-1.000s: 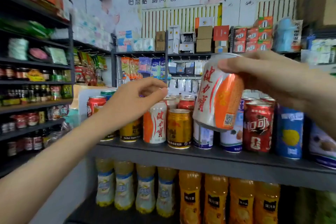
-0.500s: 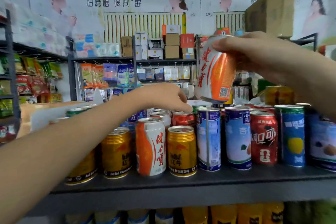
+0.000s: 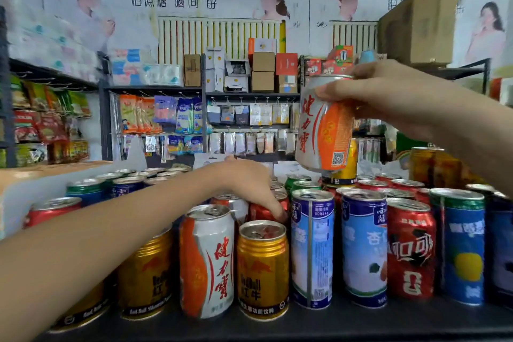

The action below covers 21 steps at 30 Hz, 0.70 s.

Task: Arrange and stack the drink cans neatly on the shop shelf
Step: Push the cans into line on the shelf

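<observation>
While gripped at rim by right hand (image 3: 388, 97): orange-white can (image 3: 323, 125) near upright, above back rows, up-right of left hand (image 3: 249, 186); latter touching red can (image 3: 258, 212), clasp unclear.

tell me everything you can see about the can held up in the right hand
The white and orange can looks like shiny metal, with red Chinese characters down its white side and a QR code on the orange panel. It is held slightly tilted above the standing cans. The right hand grips its upper part; nothing else seems to touch it.
</observation>
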Available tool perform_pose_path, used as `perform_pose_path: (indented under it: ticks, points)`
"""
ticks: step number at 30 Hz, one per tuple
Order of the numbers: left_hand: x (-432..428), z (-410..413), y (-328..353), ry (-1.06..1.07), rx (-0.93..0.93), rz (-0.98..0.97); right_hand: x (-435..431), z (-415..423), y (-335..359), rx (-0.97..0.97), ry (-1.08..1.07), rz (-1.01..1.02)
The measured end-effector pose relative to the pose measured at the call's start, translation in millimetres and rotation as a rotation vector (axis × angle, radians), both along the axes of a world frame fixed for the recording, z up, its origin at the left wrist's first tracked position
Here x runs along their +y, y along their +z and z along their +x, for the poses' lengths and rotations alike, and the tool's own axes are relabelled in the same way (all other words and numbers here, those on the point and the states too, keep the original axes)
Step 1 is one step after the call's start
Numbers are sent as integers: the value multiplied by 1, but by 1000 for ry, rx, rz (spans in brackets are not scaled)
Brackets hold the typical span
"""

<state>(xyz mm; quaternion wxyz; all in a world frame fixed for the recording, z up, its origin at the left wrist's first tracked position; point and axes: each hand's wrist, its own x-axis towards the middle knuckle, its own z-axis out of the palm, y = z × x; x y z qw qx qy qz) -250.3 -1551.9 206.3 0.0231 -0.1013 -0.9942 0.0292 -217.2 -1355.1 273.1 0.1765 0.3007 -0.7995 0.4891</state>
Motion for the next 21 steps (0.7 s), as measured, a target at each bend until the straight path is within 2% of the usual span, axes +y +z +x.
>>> perform_pose_path:
  ticks: [2, 8, 16, 21]
  points:
    - [-4, -1, -2, 10, 21, 67, 0, -4, 1, -4, 16, 8]
    - [-12, 11, 12, -51, 73, 450, 1, -10, 9, 37, -21, -40]
    - [-34, 39, 61, -131, 284, 1084, -1, -15, 15, 41, -71, -124]
    - [-60, 62, 89, -104, 511, 1204, -18, -17, 9, -29, -29, -97]
